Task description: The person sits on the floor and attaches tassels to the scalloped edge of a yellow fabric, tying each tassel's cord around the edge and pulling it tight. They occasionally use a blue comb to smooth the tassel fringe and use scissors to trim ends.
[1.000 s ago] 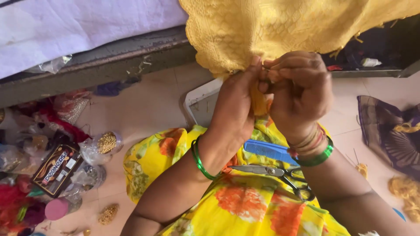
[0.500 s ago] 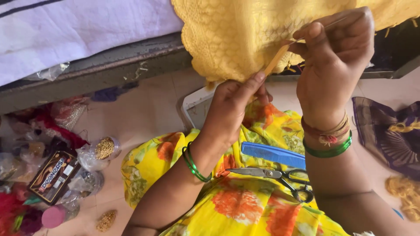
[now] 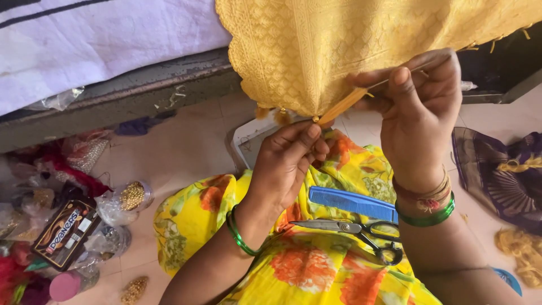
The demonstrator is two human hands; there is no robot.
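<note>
Right at the scalloped lower edge of the golden-yellow woven cloth (image 3: 316, 51), which hangs down from a raised grey ledge (image 3: 141, 93), a slim bundle of yellow-orange threads (image 3: 344, 106) runs slantwise between the two hands. The left hand (image 3: 288, 164) is curled nearly closed, its thumb and fingertips pinching the lower end of the bundle where it meets the cloth's hem, beside a couple of small finished tassels (image 3: 271, 114). The right hand (image 3: 420, 113) sits higher and to the side, thumb pressed against the fingers so that it grips the upper end of the same bundle (a thin strand carries on past the knuckles toward the cloth). Each wrist wears green bangles, the right one also a knot of coloured thread. Below the hands, on the lap covered by yellow fabric printed with orange flowers (image 3: 305, 265), lie a blue plastic comb (image 3: 353, 203) and a pair of steel scissors with black handles (image 3: 355, 231), the comb just above the scissors. Farther out on the tiled floor, to the left, a heap of clear bags of gold beads (image 3: 127, 197) sits beside a dark flat box (image 3: 65, 231); to the right lies a dark purple cloth (image 3: 499, 181) and loose yellow thread (image 3: 519, 248).
</note>
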